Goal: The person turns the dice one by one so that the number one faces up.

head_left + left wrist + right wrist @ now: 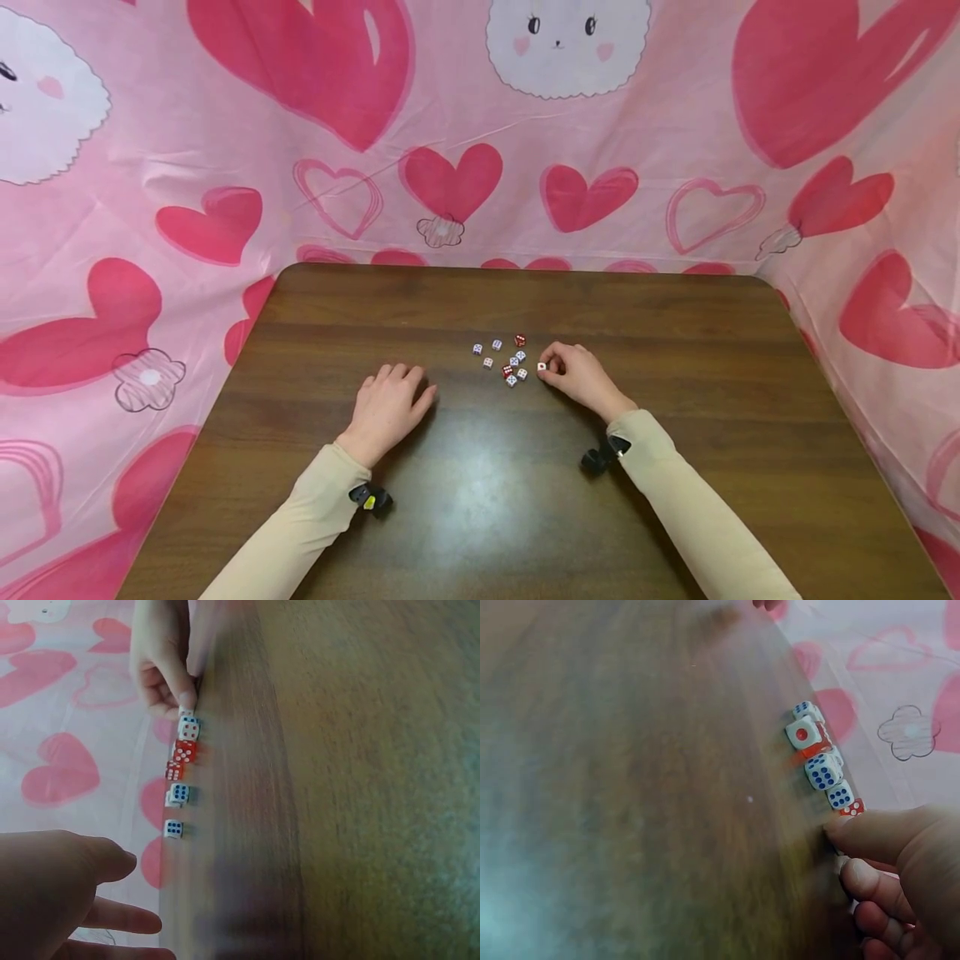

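Several small dice lie loosely grouped near the middle of the table, most of them white, such as the white die (477, 349) at the group's left side. Two are red: a red die (521, 340) at the back and a second red die (507, 371) near the front. At the right edge of the group, my right hand (579, 377) pinches a white die (542, 367) between thumb and fingers, low over the table. In the right wrist view the thumb (885, 836) hides that die. My left hand (386, 408) rests palm down, fingers extended, left of the dice and touching none.
The brown wooden table (480, 517) has rounded far corners. Behind it and at both sides hangs a pink cloth (420, 92) printed with hearts. Black wrist cameras are strapped on the left sleeve (322, 492) and the right sleeve (675, 475).
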Demonstrator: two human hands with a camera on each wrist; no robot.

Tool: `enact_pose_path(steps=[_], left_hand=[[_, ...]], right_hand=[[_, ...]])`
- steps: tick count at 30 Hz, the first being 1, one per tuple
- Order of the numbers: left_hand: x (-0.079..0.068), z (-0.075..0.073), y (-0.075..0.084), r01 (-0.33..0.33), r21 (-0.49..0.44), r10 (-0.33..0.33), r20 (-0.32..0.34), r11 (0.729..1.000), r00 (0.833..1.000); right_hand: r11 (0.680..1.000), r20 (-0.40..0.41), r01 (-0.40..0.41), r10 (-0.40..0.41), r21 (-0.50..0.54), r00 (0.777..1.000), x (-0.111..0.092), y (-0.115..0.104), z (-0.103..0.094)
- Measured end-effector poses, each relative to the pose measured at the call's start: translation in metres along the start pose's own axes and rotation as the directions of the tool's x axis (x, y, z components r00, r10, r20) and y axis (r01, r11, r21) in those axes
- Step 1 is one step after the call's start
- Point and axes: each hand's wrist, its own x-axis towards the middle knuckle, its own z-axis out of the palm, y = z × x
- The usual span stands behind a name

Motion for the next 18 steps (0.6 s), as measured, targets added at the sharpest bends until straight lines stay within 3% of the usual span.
enact_pose_path(steps=[18], left_hand=[[0.005, 0.002, 0.001, -0.019, -0.011, 0.019, 0.01, 1.0, 1.0]], right_hand=[[0.999, 0.035, 0.039, -0.038, -0.029, 0.999, -0.028, -0.009, 0.008]])
